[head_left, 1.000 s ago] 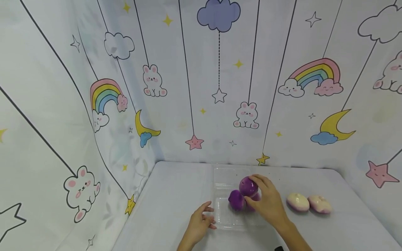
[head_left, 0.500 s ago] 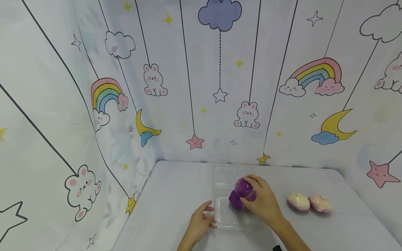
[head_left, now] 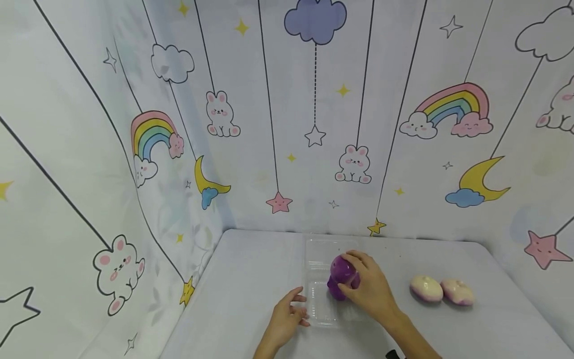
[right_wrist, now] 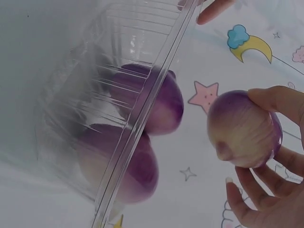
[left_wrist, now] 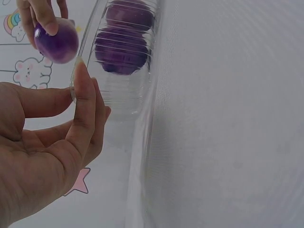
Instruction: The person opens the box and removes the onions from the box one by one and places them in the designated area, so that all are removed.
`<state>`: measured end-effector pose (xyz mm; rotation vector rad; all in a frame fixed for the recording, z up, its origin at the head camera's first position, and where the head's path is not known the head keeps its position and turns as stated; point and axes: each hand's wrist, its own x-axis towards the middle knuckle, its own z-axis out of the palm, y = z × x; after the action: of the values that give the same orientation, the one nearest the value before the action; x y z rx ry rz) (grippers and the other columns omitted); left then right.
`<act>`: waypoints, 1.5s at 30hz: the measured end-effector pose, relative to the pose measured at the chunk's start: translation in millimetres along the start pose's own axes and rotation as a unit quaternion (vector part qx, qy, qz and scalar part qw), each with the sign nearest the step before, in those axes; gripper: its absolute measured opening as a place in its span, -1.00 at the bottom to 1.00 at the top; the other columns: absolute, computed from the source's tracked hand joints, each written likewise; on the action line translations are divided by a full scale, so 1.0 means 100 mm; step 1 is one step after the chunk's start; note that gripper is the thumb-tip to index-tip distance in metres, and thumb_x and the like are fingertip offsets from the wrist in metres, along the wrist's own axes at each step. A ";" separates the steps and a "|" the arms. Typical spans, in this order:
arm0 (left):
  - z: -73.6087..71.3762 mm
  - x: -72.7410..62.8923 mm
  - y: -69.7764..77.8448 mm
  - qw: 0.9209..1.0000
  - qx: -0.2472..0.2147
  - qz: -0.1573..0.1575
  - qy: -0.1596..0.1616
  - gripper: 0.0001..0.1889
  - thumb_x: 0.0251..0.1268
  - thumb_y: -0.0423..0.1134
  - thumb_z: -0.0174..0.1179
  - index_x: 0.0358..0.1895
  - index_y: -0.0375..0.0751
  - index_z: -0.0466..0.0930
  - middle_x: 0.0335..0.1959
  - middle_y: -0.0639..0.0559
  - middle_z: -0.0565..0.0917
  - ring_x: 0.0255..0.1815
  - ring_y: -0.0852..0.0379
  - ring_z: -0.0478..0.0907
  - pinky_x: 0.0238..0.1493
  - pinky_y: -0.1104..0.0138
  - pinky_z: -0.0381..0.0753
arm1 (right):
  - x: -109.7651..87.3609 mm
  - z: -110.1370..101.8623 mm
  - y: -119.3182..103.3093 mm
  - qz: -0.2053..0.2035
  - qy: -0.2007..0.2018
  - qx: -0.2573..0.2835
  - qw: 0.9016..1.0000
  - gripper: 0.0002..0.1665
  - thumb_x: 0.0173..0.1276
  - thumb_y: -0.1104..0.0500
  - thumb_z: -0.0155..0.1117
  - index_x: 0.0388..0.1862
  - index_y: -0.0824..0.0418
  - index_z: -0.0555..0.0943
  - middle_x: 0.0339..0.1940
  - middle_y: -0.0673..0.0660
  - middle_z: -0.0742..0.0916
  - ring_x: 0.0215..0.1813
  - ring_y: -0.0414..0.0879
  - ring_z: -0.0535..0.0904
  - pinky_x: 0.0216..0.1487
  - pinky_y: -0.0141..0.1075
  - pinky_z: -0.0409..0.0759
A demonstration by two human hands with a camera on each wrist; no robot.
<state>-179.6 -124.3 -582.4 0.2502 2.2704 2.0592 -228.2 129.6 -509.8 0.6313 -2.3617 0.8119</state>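
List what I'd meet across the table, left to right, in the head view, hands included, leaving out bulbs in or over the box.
Left hand, clear box, right hand, one pale bulb, another pale bulb.

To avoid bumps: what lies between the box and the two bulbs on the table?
In the head view, the right hand hides part of that stretch; the rest is bare table.
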 end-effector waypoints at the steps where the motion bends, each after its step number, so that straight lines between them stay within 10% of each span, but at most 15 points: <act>1: 0.00 0.00 0.00 1.000 -0.002 0.002 0.000 -0.36 0.40 -0.62 0.15 0.53 -0.50 0.23 0.20 -0.42 0.54 -0.24 -0.24 0.72 -0.30 0.23 0.82 | 0.00 0.01 -0.01 -0.001 -0.001 0.001 1.000 -0.01 -0.21 0.18 0.86 0.30 0.17 0.63 0.30 0.15 0.62 0.27 0.15 0.59 0.17 0.13 0.72; 45: -0.01 -0.02 0.04 1.000 0.008 -0.009 -0.002 -0.37 0.42 -0.57 0.18 0.52 -0.46 0.27 0.22 -0.38 0.56 -0.26 -0.14 0.74 -0.29 0.30 0.82 | 0.01 0.25 -0.22 -0.002 -0.022 0.036 0.999 -0.07 -0.11 0.10 0.83 0.31 0.09 0.64 0.25 0.07 0.59 0.16 0.10 0.70 0.03 0.14 0.78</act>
<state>-177.3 -125.3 -578.7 0.2347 2.2796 2.0307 -225.0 97.3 -516.4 0.6906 -2.3789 0.8934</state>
